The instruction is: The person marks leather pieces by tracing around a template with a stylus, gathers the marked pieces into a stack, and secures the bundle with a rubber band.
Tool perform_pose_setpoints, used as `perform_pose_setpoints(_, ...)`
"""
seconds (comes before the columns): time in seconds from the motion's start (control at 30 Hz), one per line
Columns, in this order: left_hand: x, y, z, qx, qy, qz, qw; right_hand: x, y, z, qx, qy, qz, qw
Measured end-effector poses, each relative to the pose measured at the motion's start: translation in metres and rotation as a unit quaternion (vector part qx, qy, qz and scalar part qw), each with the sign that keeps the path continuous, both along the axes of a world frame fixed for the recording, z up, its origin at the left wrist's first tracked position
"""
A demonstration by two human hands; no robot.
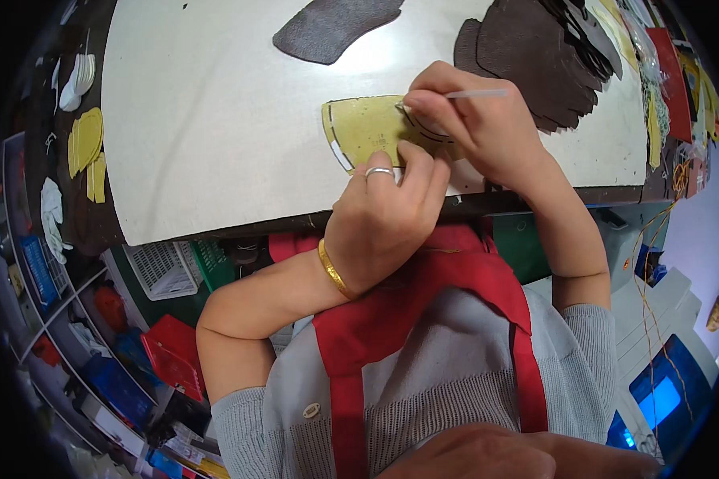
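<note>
On the white work board lies a flat yellow pattern piece with curved edges and narrow slots cut near its sides. Some slots show dark, and one at the lower left shows white. My left hand presses down on the pattern's near edge, fingertips bent and a little apart. Between the thumb and fingers of my right hand is a slim pale pen, its tip down on the pattern's upper edge. My right hand partly hides the pattern's right end.
A stack of dark brown leather pieces with black cords on it lies at the right. One dark leather piece is at the far edge. Yellow pieces and white gloves lie left of the board. Baskets stand below.
</note>
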State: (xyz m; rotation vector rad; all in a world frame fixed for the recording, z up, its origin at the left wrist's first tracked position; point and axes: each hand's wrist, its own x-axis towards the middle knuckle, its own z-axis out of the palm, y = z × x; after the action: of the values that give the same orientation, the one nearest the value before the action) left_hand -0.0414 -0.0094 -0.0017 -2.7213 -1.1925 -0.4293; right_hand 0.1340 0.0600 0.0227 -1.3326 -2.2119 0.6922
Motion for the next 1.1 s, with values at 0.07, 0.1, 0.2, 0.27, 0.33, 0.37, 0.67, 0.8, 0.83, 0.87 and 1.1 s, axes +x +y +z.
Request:
perform_pose_setpoints(0.07, 0.0, -0.001, 0.005, -0.013, 0.006, 0.003, 1.0, 0.003, -0.006, 0.002, 0.046, -0.065, 0.014, 0.997)
perform_pose_setpoints(0.1, -0.001, -0.001, 0.006, -0.023, 0.009, 0.009, 1.0, 0.008, -0.011, 0.001, 0.044, -0.064, 0.012, 0.997)
perform_pose_setpoints(0.2, -0.001, -0.001, 0.002, 0.022, 0.005, 0.012, 1.0, 0.03, -0.026, -0.003, 0.095, -0.047, 0.01, 0.994)
perform_pose_setpoints(0.27, 0.001, -0.002, 0.005, 0.015, 0.021, 0.014, 1.0, 0.029, -0.022, 0.002, 0.077, 0.013, 0.004, 0.997)
perform_pose_setpoints(0.33, 0.002, -0.002, 0.006, 0.01, 0.038, 0.016, 0.999, 0.017, -0.007, 0.001, 0.085, 0.085, 0.013, 0.993)
perform_pose_setpoints(0.37, 0.002, -0.002, 0.005, 0.016, 0.038, 0.014, 0.999, 0.012, -0.001, -0.002, 0.086, 0.086, 0.008, 0.993)
perform_pose_setpoints(0.67, 0.001, -0.002, 0.008, 0.002, 0.05, 0.023, 0.998, 0.017, -0.013, -0.006, 0.102, -0.051, 0.054, 0.992)
perform_pose_setpoints(0.8, 0.0, -0.003, 0.004, 0.026, 0.054, 0.03, 0.998, 0.043, -0.042, 0.002, 0.122, -0.077, -0.015, 0.989)
perform_pose_setpoints(0.83, 0.001, -0.002, 0.004, 0.026, 0.053, 0.027, 0.998, 0.045, -0.05, 0.006, 0.088, -0.103, -0.04, 0.99)
perform_pose_setpoints(0.87, 0.001, -0.001, 0.005, 0.024, 0.057, 0.035, 0.997, 0.046, -0.054, 0.008, 0.055, -0.127, -0.064, 0.988)
perform_pose_setpoints(1.1, -0.002, 0.01, 0.002, 0.042, -0.046, 0.02, 0.998, 0.018, -0.02, 0.001, -0.007, -0.042, -0.059, 0.997)
